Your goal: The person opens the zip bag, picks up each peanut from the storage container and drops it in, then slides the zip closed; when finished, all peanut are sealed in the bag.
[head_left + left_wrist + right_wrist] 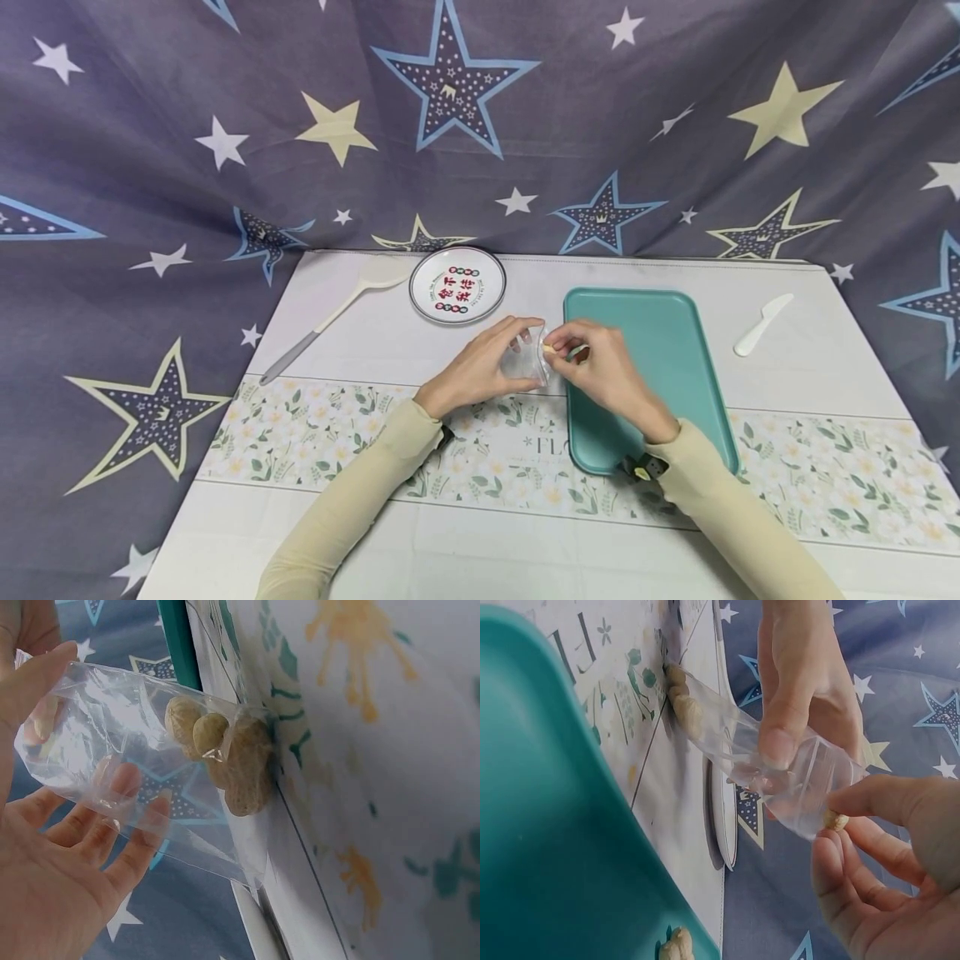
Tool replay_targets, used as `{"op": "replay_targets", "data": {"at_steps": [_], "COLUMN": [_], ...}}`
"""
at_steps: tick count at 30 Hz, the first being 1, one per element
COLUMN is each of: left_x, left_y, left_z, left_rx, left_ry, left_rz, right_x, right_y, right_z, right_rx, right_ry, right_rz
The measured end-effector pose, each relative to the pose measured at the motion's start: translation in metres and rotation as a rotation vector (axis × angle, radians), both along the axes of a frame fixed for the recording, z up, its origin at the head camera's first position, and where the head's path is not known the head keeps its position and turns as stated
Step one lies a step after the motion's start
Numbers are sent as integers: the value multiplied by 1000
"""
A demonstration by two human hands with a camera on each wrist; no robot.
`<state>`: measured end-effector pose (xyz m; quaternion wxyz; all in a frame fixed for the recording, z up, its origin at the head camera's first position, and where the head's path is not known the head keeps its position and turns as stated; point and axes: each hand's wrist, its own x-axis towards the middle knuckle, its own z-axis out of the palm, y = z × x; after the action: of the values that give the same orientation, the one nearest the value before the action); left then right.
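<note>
My left hand (480, 362) holds a clear plastic zip bag (124, 697) near its mouth, thumb on one side and fingers on the other. Several unshelled peanuts (247, 772) lie at the bag's bottom, which hangs close to the tabletop. Between thumb and fingertips my right hand (603, 367) pinches a single peanut (835, 820) right at the bag's mouth. Another peanut (676, 943) sits on the teal tray (675, 367) near its edge; in the head view it cannot be made out. The right hand is over the tray's left side.
Behind the left hand stands a white plate (457, 310) with red lettering. A cream spoon with a grey handle end (337, 312) lies at the left. To the tray's right is a white plastic knife (761, 327). A star-patterned cloth (525, 200) rises behind the table.
</note>
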<state>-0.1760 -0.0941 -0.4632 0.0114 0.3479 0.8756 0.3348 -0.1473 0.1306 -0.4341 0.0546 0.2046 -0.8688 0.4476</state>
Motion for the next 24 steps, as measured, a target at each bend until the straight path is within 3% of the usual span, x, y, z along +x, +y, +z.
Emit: {"op": "replay_targets", "data": {"at_steps": [15, 24], "left_x": [0, 0], "left_y": [-1, -1], "left_z": [2, 2], "left_rx": [6, 18], "left_ry": [5, -6], "left_rz": [5, 5], "right_x": [2, 2], "right_y": [0, 5], "right_z": [0, -1], "right_rx": [21, 3], "right_ry": [5, 26], "right_rz": [37, 13]}}
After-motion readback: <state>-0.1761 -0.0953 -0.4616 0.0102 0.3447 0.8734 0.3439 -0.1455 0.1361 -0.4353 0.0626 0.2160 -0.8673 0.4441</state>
